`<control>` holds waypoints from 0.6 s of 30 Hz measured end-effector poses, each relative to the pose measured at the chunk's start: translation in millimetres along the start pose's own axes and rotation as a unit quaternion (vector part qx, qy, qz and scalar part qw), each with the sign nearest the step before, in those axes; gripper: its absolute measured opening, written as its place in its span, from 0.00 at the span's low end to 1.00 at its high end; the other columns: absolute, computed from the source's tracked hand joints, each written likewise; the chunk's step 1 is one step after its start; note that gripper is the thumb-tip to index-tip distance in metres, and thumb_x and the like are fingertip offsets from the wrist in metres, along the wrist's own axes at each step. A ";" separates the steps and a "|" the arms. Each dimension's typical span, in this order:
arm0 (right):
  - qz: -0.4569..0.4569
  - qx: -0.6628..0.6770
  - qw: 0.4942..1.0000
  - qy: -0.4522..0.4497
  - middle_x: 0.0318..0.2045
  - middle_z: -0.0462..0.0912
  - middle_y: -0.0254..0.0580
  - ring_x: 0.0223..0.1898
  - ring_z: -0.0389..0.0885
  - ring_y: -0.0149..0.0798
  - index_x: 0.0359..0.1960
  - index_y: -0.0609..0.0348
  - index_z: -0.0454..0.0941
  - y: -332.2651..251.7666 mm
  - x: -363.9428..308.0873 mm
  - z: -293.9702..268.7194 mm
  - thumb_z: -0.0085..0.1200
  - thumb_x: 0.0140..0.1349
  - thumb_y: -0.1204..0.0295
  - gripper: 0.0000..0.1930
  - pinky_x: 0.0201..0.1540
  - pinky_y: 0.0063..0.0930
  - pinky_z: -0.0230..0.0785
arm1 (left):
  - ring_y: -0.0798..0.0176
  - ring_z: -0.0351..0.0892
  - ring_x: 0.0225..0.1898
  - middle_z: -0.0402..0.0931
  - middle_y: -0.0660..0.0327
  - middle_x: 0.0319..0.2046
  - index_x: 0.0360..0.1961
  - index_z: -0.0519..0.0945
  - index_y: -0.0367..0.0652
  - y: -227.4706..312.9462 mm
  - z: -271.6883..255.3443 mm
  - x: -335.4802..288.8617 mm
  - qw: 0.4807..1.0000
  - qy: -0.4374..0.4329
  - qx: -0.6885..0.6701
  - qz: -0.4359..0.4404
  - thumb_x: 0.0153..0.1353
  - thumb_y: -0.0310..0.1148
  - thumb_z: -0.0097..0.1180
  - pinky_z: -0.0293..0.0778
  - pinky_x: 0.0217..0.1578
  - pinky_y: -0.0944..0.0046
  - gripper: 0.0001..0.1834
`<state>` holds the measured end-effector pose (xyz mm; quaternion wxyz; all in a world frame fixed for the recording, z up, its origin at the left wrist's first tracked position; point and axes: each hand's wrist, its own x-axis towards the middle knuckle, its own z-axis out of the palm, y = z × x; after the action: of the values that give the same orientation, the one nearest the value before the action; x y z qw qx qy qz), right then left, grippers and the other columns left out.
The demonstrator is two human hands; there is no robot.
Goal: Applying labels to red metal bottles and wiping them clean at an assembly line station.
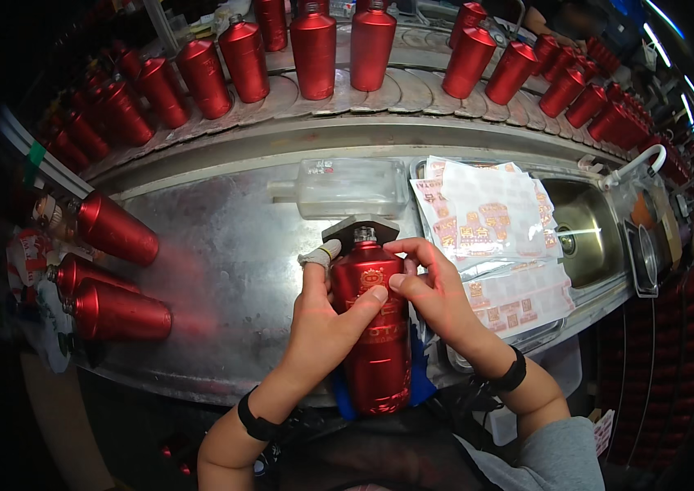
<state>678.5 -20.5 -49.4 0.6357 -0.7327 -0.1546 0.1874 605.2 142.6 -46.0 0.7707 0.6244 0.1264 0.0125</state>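
Observation:
A metallic red bottle [375, 360] with gold markings lies in front of me, its clear neck pointing away and set against a dark metal block [345, 233]. My left hand [324, 303] grips its left side, thumb across the front near the gold emblem, a pale cover on one fingertip. On the right shoulder of the bottle, my right hand [430, 286] has its thumb and index finger bent together; whether something thin is between them I cannot make out. Blue cloth [420, 368] shows beneath the bottle.
Printed decal sheets [494, 229] lie on a tray at right, beside a steel sink [584, 229] with a white faucet [637, 164]. A clear bottle [351, 188] lies beyond the block. Three red bottles [122, 311] lie at left. Behind runs a conveyor [281, 114] carrying several upright red bottles.

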 end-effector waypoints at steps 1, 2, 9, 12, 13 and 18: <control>0.018 -0.008 1.000 -0.012 0.30 0.66 0.27 0.25 0.66 0.18 0.53 0.59 0.74 -3.9 1.7 -1.5 0.59 0.58 0.71 0.20 0.30 0.13 0.62 | 0.60 0.76 0.54 0.72 0.48 0.55 0.66 0.54 0.34 -0.8 -0.1 -0.4 1.000 0.000 0.001 0.002 0.59 0.31 0.64 0.75 0.52 0.61 0.40; 0.018 -0.008 1.000 -0.013 0.30 0.66 0.27 0.25 0.66 0.18 0.53 0.59 0.74 -7.1 3.6 -2.5 0.59 0.58 0.71 0.20 0.30 0.13 0.62 | 0.60 0.76 0.54 0.72 0.48 0.55 0.66 0.54 0.34 0.0 0.3 -1.0 1.000 0.001 0.001 0.002 0.59 0.31 0.64 0.75 0.52 0.61 0.40; 0.045 -0.026 0.998 -0.020 0.27 0.64 0.26 0.28 0.63 0.21 0.48 0.61 0.76 -13.7 12.2 -4.3 0.61 0.53 0.70 0.20 0.33 0.17 0.61 | 0.60 0.77 0.53 0.72 0.49 0.54 0.66 0.54 0.35 0.0 1.4 -1.7 1.000 -0.008 -0.005 0.014 0.59 0.29 0.63 0.76 0.51 0.61 0.39; 0.046 -0.034 0.998 -0.019 0.26 0.64 0.26 0.29 0.62 0.21 0.48 0.60 0.76 -14.1 13.6 -5.5 0.61 0.52 0.68 0.20 0.34 0.17 0.59 | 0.60 0.77 0.53 0.72 0.49 0.54 0.66 0.54 0.35 1.9 2.2 -1.1 1.000 -0.011 -0.008 0.010 0.59 0.29 0.63 0.76 0.51 0.61 0.39; 0.053 -0.038 0.998 -0.021 0.26 0.63 0.26 0.30 0.62 0.21 0.47 0.60 0.76 -15.7 13.8 -5.3 0.61 0.52 0.68 0.20 0.34 0.16 0.59 | 0.61 0.77 0.53 0.72 0.49 0.53 0.66 0.54 0.35 2.1 2.2 -1.2 1.000 -0.012 -0.010 0.009 0.58 0.29 0.63 0.76 0.51 0.61 0.39; 0.076 -0.009 0.997 -0.028 0.28 0.69 0.25 0.26 0.62 0.20 0.48 0.60 0.75 -23.1 10.4 -4.5 0.59 0.53 0.69 0.19 0.30 0.17 0.56 | 0.60 0.77 0.53 0.72 0.48 0.53 0.66 0.54 0.34 2.6 1.3 -1.3 1.000 -0.011 -0.016 0.004 0.58 0.29 0.64 0.76 0.51 0.61 0.40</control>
<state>690.1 -16.3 -26.8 0.6083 -0.7427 -0.1181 0.2538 604.6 141.7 -43.0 0.7818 0.6127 0.1153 0.0106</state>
